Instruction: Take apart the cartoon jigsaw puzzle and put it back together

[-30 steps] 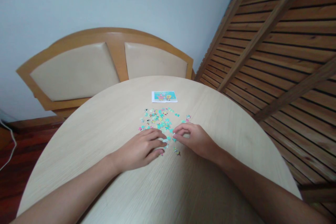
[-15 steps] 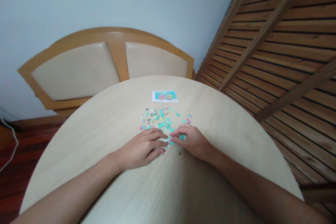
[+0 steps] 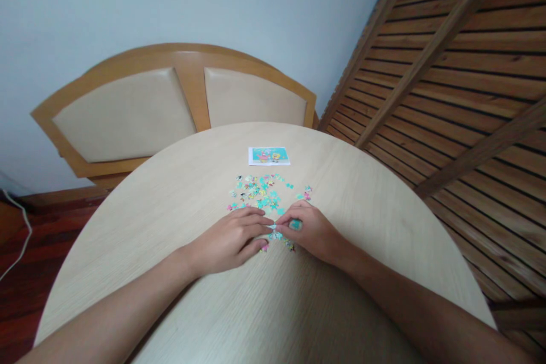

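Several small teal, pink and yellow jigsaw pieces (image 3: 261, 192) lie scattered near the middle of a round pale wooden table (image 3: 179, 193). My left hand (image 3: 228, 240) rests palm down at the near edge of the heap, fingers stretched forward and pressed on a few pieces. My right hand (image 3: 310, 230) lies opposite, its fingers curled and pinching a teal piece (image 3: 295, 224). The fingertips of both hands almost meet over a few small pieces (image 3: 275, 233). A small printed picture card (image 3: 268, 156) lies flat beyond the heap.
A wooden bench back with two beige padded panels (image 3: 170, 108) stands behind the table against a pale blue wall. A slatted wooden frame (image 3: 452, 68) leans at the right. A white cable (image 3: 19, 239) hangs at the far left over a dark red floor.
My right hand has slid left toward my left hand until the fingertips nearly touch. The left hand has hardly moved.
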A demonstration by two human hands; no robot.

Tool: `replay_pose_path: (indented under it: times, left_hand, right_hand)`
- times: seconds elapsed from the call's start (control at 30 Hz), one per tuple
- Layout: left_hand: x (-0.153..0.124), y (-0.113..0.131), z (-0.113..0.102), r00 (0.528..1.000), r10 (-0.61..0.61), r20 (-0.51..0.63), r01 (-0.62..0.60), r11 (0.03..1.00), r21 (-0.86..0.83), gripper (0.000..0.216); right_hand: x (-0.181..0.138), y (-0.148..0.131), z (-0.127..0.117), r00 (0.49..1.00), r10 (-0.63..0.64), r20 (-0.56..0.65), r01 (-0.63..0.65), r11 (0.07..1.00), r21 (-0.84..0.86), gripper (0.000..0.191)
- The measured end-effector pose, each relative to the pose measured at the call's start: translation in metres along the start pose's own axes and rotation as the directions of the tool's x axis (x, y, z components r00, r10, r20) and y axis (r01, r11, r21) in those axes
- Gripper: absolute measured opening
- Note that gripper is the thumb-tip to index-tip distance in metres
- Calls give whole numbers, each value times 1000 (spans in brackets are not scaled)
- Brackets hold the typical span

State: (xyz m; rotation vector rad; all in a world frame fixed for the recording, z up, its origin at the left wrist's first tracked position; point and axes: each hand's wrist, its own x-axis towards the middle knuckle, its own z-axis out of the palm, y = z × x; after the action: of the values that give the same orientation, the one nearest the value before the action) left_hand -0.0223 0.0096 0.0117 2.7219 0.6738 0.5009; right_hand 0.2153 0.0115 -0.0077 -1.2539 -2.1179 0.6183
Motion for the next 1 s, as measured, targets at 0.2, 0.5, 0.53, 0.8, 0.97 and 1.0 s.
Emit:
replay_pose_path:
  times: [0.2,0.5,0.53,0.8,0.97,1.0]
  left_hand:
    - [0,0,1,1000,0,7,0,1000,18,26]
    - [-1,-1,1,1000,-1,7,1,1000,14,25]
    - [-1,-1,1,1000,-1,7,1,1000,11,25]
    - [-1,-2,1,1000,-2,2,2,1000,0,25]
    - [-1,-2,1,1000,-6,15,6,1000,6,25]
    - [-1,-2,1,1000,-5,16,5,1000,3,25]
  right_hand:
    - [2,0,0,999,-17,29,17,1000,-20,4]
    - [2,1,3,1000,-26,15,27,997,-65,5]
    - [2,1,3,1000,-25,16,26,997,-67,5]
    - [3,0,1,999,-31,38,33,996,-77,7]
    - [1,-2,-4,997,-59,40,62,994,-92,7]
    - [0,-2,-5,996,-74,46,78,993,-91,5]
